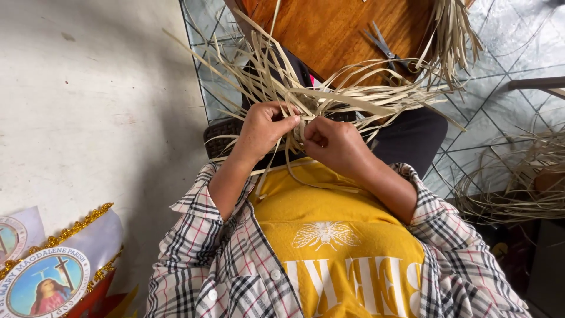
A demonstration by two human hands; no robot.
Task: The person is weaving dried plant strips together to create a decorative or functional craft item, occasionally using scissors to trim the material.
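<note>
Two hands meet at the middle of the view, over the lap, both pinching pale flat strips (329, 97) where these cross in a small woven knot. The left hand (265, 126) comes in from the near left, forearm bare below a rolled plaid sleeve (197, 235), wrist bent slightly, thumb laid across the top and fingers curled under, clenched on the strips. The right hand (335, 144) comes from the near right, knuckles up, fingers folded tight around the same bundle just beside the left thumb. The two hands nearly touch. From the knot the loose strip ends fan out far left, far and right, across dark trousers and the edge of a brown wooden board (329, 29). Scissors (385, 50) lie on that board, well apart from the hands, to the far right. More strips lie coiled on the tiled floor (500, 47) at the right. A yellow shirt (312, 212) fills the near middle.
</note>
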